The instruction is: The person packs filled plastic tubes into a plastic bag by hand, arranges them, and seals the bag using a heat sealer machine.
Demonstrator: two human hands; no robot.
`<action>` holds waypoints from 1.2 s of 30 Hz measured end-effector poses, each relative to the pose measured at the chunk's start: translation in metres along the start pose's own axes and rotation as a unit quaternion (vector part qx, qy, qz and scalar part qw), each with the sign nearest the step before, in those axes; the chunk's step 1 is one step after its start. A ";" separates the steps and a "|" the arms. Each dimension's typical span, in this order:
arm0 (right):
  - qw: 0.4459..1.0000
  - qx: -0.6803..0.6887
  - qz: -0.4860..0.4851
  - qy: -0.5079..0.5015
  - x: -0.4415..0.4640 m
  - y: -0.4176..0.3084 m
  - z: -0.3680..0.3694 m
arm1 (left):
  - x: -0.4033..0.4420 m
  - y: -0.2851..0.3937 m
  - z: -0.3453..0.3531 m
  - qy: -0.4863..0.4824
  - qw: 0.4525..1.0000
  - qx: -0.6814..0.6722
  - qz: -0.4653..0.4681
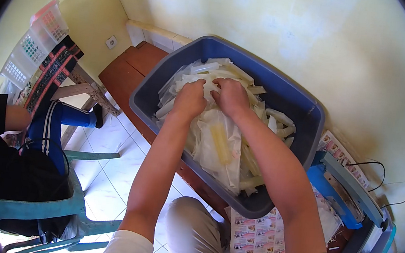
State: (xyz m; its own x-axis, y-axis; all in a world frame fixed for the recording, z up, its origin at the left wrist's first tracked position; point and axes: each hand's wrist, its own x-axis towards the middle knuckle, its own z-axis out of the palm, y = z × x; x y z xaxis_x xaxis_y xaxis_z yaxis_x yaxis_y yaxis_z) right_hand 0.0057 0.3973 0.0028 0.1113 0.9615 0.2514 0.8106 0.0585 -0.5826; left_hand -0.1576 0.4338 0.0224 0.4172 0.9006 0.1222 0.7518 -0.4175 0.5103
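Note:
Above the grey plastic tub, my left hand and my right hand are close together with curled fingers, pinching the upper end of a clear plastic bag. The bag hangs between my forearms, and a few pale yellow sticks show through its lower half. Beneath it, the tub holds a heap of similar whitish, plastic-wrapped sticks. My fingertips are partly hidden behind the knuckles.
The tub rests on a reddish-brown bench against the wall. At right are a blue sealer-like device with a cable and printed label sheets. A person in blue trousers sits on a green chair at left, near stacked baskets.

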 end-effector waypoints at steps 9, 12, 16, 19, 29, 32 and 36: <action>0.992 0.060 -0.070 0.084 -0.006 -0.008 -0.021 | -0.006 -0.012 0.006 0.082 0.994 -0.012 0.070; 0.989 0.074 -0.093 0.091 -0.012 -0.014 -0.050 | 0.001 -0.007 0.003 0.099 0.986 -0.067 0.113; 0.982 0.131 -0.078 0.112 -0.037 -0.024 -0.078 | -0.008 0.007 0.001 0.103 0.965 -0.132 0.200; 0.971 0.158 -0.073 0.164 -0.072 -0.032 -0.096 | -0.043 0.047 -0.017 0.081 0.956 -0.205 0.192; 0.963 0.059 -0.074 0.254 -0.271 -0.039 -0.175 | -0.168 0.161 0.003 0.032 0.901 -0.228 0.368; 0.971 0.054 -0.026 0.231 -0.328 -0.031 -0.201 | -0.200 0.190 0.022 0.001 0.884 -0.231 0.407; 0.981 0.032 0.023 0.191 -0.398 -0.026 -0.229 | -0.239 0.215 0.044 -0.059 0.868 -0.213 0.445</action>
State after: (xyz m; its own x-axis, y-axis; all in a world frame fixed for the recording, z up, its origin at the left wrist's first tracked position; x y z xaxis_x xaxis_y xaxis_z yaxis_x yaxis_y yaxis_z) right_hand 0.0720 -0.0482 0.0953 0.3638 0.7933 0.4881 0.7629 0.0469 -0.6448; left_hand -0.0733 0.1236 0.0658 0.8040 0.2151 0.5543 -0.1415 -0.8363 0.5298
